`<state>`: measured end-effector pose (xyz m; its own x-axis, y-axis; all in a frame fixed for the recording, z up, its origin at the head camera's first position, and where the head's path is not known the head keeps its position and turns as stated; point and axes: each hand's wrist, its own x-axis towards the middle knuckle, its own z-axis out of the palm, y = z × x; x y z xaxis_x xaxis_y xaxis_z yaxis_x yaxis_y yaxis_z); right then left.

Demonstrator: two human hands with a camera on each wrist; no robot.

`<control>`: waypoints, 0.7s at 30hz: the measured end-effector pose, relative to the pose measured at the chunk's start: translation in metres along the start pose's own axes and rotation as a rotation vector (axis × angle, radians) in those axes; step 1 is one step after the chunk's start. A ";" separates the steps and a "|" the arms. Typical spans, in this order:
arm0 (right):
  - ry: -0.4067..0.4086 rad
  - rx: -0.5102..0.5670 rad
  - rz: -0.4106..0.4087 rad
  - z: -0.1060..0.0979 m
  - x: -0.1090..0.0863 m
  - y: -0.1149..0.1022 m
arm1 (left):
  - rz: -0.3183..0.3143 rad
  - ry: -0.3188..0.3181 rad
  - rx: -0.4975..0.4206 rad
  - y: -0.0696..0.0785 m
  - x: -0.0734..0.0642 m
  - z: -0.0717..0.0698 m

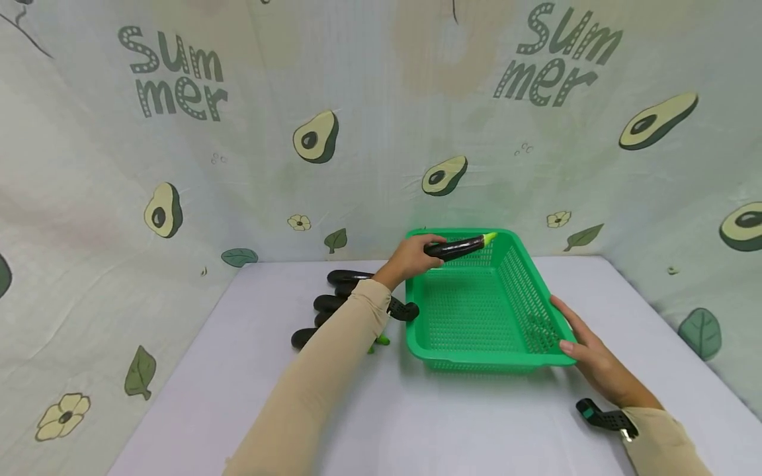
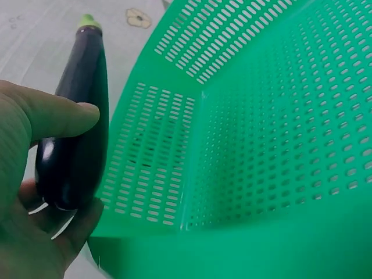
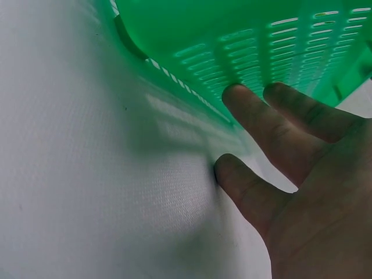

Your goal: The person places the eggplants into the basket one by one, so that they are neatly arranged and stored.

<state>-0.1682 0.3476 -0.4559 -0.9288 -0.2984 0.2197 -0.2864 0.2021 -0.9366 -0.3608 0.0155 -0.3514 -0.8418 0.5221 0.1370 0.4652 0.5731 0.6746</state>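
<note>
A glossy dark eggplant (image 1: 455, 248) with a pale green stem end is held in my left hand (image 1: 417, 254), over the back left rim of a green plastic basket (image 1: 476, 359). In the left wrist view, the thumb lies across the eggplant (image 2: 81, 75) and the fingers curl under its blunt end. My right hand (image 1: 589, 354) holds the basket's right rim, the thumb over the edge. From the right wrist view, fingertips (image 3: 235, 93) rest against the slotted outer wall (image 3: 250, 55). The basket's visible floor is bare perforated plastic.
Several more eggplants (image 1: 329, 303) lie on the white table (image 1: 268, 410) left of the basket, partly hidden by the left forearm. Black bands (image 1: 607, 418) are on both wrists. A cloth (image 1: 369, 79) printed with avocados and leaves hangs behind the table.
</note>
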 end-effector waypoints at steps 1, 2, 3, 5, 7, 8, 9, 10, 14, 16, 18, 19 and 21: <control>0.001 -0.005 0.006 0.000 0.000 0.000 | -0.006 -0.012 0.001 0.000 0.000 0.001; -0.001 -0.006 0.004 0.001 -0.001 0.000 | -0.011 -0.021 0.002 0.000 0.000 0.002; -0.001 -0.004 0.005 0.001 -0.001 0.000 | -0.013 -0.028 0.004 0.001 0.001 0.003; -0.001 -0.004 0.000 0.001 0.000 -0.001 | -0.013 -0.042 0.009 0.002 0.001 0.003; -0.003 -0.002 -0.007 0.001 0.000 -0.001 | -0.012 -0.057 0.020 0.004 0.003 0.004; -0.004 0.001 -0.009 0.001 0.000 -0.002 | -0.014 -0.062 0.025 0.004 0.004 0.005; -0.002 0.004 -0.004 0.001 0.000 -0.002 | -0.018 -0.066 0.033 0.005 0.006 0.005; -0.001 0.005 -0.003 0.001 0.000 -0.002 | -0.022 -0.070 0.040 0.005 0.007 0.006; -0.001 0.013 -0.003 0.001 0.001 -0.003 | -0.030 -0.083 0.072 0.007 0.012 0.007; 0.000 0.014 -0.008 0.001 0.001 -0.003 | -0.027 -0.097 0.085 0.008 0.015 0.007; 0.002 0.015 -0.014 0.001 0.001 -0.003 | -0.027 -0.111 0.092 0.009 0.018 0.007; 0.002 0.015 -0.014 0.001 0.001 -0.002 | -0.028 -0.119 0.096 0.010 0.020 0.007; 0.002 0.016 -0.012 0.001 0.000 -0.001 | -0.029 -0.130 0.120 0.010 0.023 0.008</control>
<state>-0.1678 0.3460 -0.4552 -0.9257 -0.2990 0.2316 -0.2940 0.1839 -0.9379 -0.3728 0.0386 -0.3475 -0.8164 0.5771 0.0183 0.4770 0.6561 0.5848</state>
